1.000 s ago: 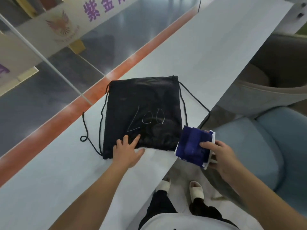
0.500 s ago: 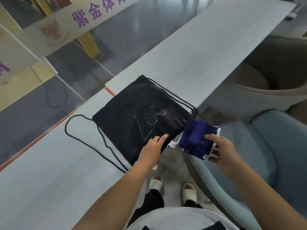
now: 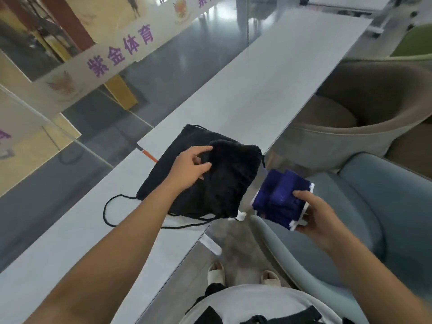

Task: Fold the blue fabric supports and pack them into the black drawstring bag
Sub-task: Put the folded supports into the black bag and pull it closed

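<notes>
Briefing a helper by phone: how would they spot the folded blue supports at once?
Start at the long pale table; the black drawstring bag lies at its near edge, held by the left hand. Just past that edge, the right hand grips the folded blue supports: the only deep-blue bundle, white-trimmed.

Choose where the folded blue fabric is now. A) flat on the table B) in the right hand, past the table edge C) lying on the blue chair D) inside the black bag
B: the right hand grips the folded blue fabric beyond the table edge; the left hand holds the black bag.
</notes>
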{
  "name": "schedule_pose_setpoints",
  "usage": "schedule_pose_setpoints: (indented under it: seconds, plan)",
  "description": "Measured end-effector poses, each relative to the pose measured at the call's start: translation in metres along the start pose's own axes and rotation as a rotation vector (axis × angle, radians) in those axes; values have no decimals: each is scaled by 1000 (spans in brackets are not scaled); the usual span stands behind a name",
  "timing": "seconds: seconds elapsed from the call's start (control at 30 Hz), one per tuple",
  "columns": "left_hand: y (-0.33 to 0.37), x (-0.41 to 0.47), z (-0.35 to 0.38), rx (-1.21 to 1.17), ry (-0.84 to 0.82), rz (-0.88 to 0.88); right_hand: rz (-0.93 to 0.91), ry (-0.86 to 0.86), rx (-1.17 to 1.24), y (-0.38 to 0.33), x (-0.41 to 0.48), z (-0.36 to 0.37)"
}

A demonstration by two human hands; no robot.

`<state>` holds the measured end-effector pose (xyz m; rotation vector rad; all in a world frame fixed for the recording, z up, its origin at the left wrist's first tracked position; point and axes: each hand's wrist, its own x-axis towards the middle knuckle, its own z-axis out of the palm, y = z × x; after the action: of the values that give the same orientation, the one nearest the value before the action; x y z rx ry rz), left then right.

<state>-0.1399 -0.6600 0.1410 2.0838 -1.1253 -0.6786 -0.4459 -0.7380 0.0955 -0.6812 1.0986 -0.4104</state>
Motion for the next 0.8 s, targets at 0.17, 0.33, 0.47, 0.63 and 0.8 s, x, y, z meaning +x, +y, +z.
schedule_pose_setpoints:
  seconds: [0.17, 0.33, 0.47, 0.63, 0.8]
  plan:
    - [-17, 5, -29, -92, -142, -170, -15, -53, 82, 5, 1, 2]
    - [-55, 13, -26, 106, -265, -199, -9, -59, 82, 11, 5, 12]
    - [-72, 25, -25, 134, -278, -213, 12, -54, 70, 20, 10, 20]
    - [-105, 44, -31, 162, -278, -303, 37, -50, 123, 32, 21, 40]
    - [-123, 60, -36, 127, -339, -304, 44, -96, 166, 37, 38, 74]
